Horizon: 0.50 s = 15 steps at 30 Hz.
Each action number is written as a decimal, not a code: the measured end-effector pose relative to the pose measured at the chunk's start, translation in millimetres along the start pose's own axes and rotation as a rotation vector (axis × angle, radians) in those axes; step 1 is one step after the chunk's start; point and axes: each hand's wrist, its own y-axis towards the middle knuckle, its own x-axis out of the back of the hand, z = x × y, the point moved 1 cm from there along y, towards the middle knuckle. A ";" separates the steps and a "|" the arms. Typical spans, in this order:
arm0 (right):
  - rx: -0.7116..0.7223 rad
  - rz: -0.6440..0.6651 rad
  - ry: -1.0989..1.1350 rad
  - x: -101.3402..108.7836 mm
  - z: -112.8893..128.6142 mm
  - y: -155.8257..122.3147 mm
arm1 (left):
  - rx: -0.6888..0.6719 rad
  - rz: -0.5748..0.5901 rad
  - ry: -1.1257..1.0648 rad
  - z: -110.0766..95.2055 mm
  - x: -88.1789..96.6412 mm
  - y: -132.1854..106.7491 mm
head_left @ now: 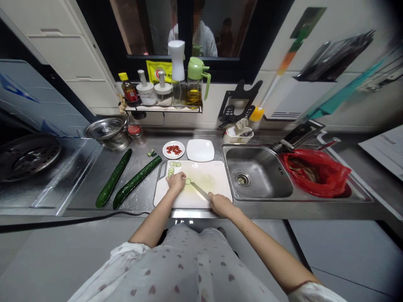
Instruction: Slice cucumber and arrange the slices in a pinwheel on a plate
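My right hand (pixel 220 204) grips the handle of a kitchen knife (pixel 200 191), whose blade points up and left across the white cutting board (pixel 217 178). Close to the blade's tip lies a round cucumber slice (pixel 188 181). My left hand (pixel 176 182) rests on the board just left of that slice, its fingers bent together; what they hold, if anything, is hidden. Several more cucumber slices (pixel 175 164) lie at the board's upper left, some right behind my left hand. Two whole cucumbers, one nearer (pixel 137 183) and one farther left (pixel 114 179), lie on the counter.
Behind the board stand a plate of chopped red pieces (pixel 165 153) and a white plate (pixel 200 150). Cucumber ends (pixel 151 153) lie nearby. To the right are a sink (pixel 258 167) and a red bag (pixel 333 176); at left, a steel pot (pixel 117 140). A condiment shelf (pixel 163 109) hangs above.
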 end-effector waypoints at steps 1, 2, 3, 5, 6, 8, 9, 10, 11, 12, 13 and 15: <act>0.008 -0.010 0.025 -0.4 -2.2 -0.2 | -0.009 0.010 -0.002 0.0 0.6 -0.5; 0.011 -0.023 0.051 -1.1 -4.4 -0.2 | -0.018 0.020 -0.002 -0.2 1.1 -1.2; 0.004 -0.044 0.078 -2.0 -6.6 0.2 | -0.029 0.029 0.000 -0.6 1.4 -2.2; -0.052 -0.100 0.135 -4.3 -10.1 2.1 | -0.054 0.035 0.008 -1.8 1.5 -4.7; -0.094 -0.130 0.161 -5.5 -11.4 3.6 | -0.063 0.032 0.012 -2.4 1.3 -6.1; -0.181 -0.175 0.200 -7.3 -13.2 7.4 | -0.070 0.023 0.018 -3.7 0.5 -8.5; -0.215 -0.188 0.212 -7.8 -13.9 9.5 | -0.069 0.021 0.020 -4.3 0.0 -9.4; -0.240 -0.196 0.219 -8.0 -14.6 11.6 | -0.067 0.019 0.022 -4.9 -0.5 -10.1; -0.257 -0.203 0.222 -7.8 -15.3 13.6 | -0.067 0.018 0.023 -5.4 -0.9 -10.5; -0.270 -0.206 0.220 -7.3 -16.0 15.5 | -0.067 0.015 0.026 -6.0 -1.2 -10.8; -0.279 -0.205 0.216 -6.6 -16.7 17.1 | -0.067 0.011 0.031 -6.5 -1.3 -11.0; -0.291 -0.195 0.201 -5.0 -17.3 19.8 | -0.066 -0.001 0.044 -7.7 -1.5 -11.4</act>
